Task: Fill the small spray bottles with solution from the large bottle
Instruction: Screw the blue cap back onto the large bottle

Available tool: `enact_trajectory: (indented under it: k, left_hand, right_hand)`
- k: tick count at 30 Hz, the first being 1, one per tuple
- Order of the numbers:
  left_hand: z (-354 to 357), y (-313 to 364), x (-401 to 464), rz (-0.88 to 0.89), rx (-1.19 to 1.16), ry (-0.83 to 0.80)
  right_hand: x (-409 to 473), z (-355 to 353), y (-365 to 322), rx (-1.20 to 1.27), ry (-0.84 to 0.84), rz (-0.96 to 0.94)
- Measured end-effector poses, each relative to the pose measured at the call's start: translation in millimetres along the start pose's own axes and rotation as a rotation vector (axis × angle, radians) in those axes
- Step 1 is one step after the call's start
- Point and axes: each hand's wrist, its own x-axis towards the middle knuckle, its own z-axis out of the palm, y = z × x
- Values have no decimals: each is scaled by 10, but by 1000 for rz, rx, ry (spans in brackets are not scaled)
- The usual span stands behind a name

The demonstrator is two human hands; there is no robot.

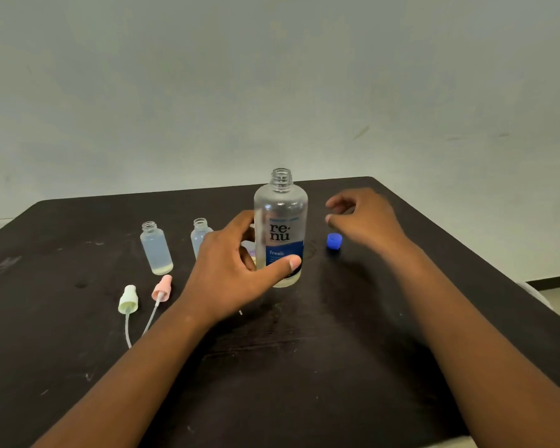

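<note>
Gripping the uncapped large bottle [281, 227] at frame centre, the left hand [236, 270] wraps its label. The right hand [362, 218] hovers loosely curled, empty, above the blue cap [334, 241].

Large bottle [280, 227] clear, blue label — cap [334, 241] blue; sprayers pink [162, 287], pale green [128, 299] — table [304, 367] black.

Table: dark table [304, 367], lower frame.
On it: large bottle [281, 227] centre; two small bottles [156, 248] [200, 236], pump tops [128, 299] [162, 287] left; blue cap [334, 241] right.
</note>
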Motion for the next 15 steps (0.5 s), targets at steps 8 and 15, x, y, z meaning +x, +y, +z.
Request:
enact_trajectory:
  k: [8, 15]
  left_hand:
    - [6, 22, -13, 9, -3, -56]
    - [5, 1, -16, 20, 10, -91]
  right_hand:
    - [-55, 89, 4, -242, -242, 5]
    - [-14, 107, 62, -87, -151, -41]
